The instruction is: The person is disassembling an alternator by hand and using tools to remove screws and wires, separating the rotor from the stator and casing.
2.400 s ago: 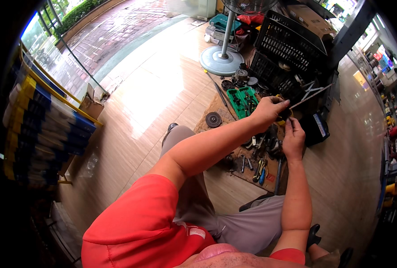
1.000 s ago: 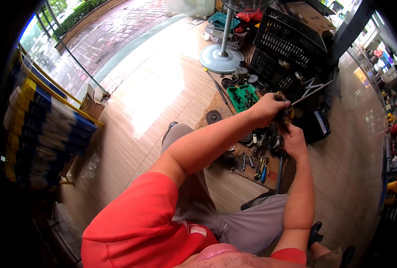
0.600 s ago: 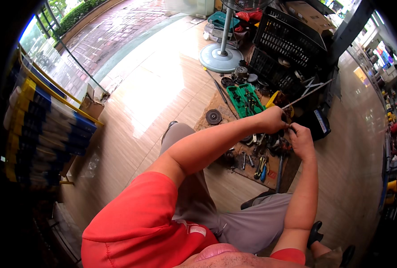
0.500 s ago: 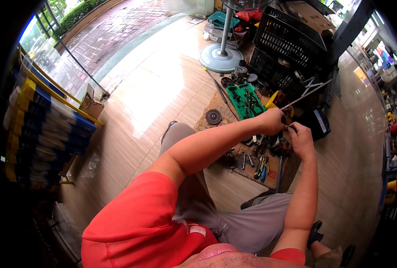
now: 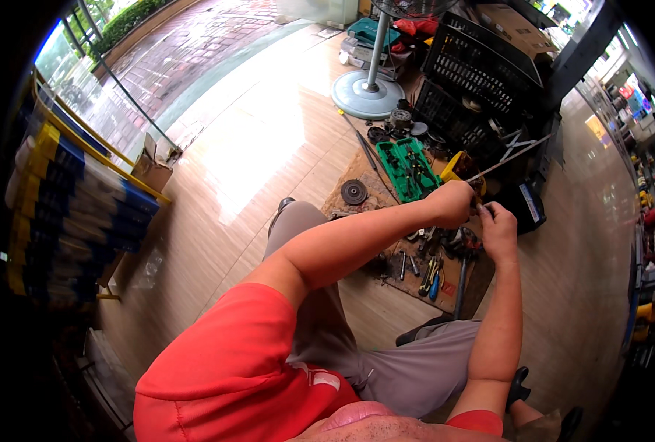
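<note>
My left hand (image 5: 452, 203) reaches over the tool-covered cardboard mat (image 5: 469, 277), its fingers curled closed. Close beside it, my right hand (image 5: 498, 227) has thumb and fingers pinched together. A small dark piece seems to sit between the two hands, too hidden to name. Just beyond them lie a yellow container (image 5: 456, 166) and a long thin metal rod (image 5: 515, 156); whether the left hand touches the rod I cannot tell. Below my hands is a dark, greasy machine part (image 5: 466, 240). An open green tool case (image 5: 410, 169) lies to the left of them.
Pliers with blue handles (image 5: 435, 284) and a black disc (image 5: 354, 192) lie on the mat. Black crates (image 5: 482, 62) and a fan's round base (image 5: 368, 94) stand at the back. A blue and yellow rack (image 5: 84, 199) is at the left. Another person's foot (image 5: 519, 387) shows at lower right.
My hands stay together in nearly the same place, with a slight shift of the left wrist and fingers. The whole view has moved a little.
</note>
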`<state>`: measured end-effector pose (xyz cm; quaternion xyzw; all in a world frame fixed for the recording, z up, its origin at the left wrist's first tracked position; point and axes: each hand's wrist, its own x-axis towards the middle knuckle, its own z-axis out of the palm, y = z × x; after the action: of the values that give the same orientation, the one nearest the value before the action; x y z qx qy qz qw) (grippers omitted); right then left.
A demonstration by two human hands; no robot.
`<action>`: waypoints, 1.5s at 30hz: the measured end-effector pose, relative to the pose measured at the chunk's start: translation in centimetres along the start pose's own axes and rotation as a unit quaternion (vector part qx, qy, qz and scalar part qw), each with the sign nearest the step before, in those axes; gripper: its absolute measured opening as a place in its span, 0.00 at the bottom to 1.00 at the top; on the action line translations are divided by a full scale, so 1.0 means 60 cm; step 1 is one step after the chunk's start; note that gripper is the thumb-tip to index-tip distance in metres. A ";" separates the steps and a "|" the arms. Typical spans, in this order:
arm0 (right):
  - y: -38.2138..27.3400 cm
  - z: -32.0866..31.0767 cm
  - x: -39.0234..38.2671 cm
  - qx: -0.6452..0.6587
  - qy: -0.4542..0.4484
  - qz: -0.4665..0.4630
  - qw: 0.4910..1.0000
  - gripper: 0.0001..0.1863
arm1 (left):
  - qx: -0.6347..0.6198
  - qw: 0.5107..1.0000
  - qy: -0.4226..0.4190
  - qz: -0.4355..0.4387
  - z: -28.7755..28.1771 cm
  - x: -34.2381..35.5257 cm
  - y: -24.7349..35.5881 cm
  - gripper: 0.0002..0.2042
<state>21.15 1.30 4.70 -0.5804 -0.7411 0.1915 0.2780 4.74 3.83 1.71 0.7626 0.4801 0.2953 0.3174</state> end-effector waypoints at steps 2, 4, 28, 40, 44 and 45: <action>0.006 0.003 0.001 0.015 0.013 0.013 1.000 0.11 | -0.003 1.000 -0.001 0.004 -0.006 -0.003 0.007 0.11; 0.010 0.007 0.002 0.037 0.023 0.031 0.999 0.12 | 0.013 1.000 -0.001 -0.005 -0.004 -0.003 0.007 0.11; -0.016 0.056 -0.006 0.098 0.052 -0.020 0.994 0.08 | -0.361 0.912 0.141 -0.132 0.018 0.015 -0.007 0.11; -0.030 0.049 -0.014 0.012 0.080 -0.027 0.996 0.08 | -0.481 0.851 0.102 -0.185 0.020 0.009 0.001 0.11; -0.026 0.047 -0.008 0.018 0.087 -0.055 0.995 0.08 | -0.543 0.815 0.089 -0.182 0.016 0.013 -0.003 0.10; -0.028 0.049 -0.006 0.011 0.087 -0.051 0.995 0.07 | -0.534 0.825 0.084 -0.164 0.019 0.016 -0.016 0.10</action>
<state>18.11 0.62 3.38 -0.5532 -0.7405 0.1344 0.3572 5.47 4.80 0.40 0.3563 0.3901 0.5118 0.6774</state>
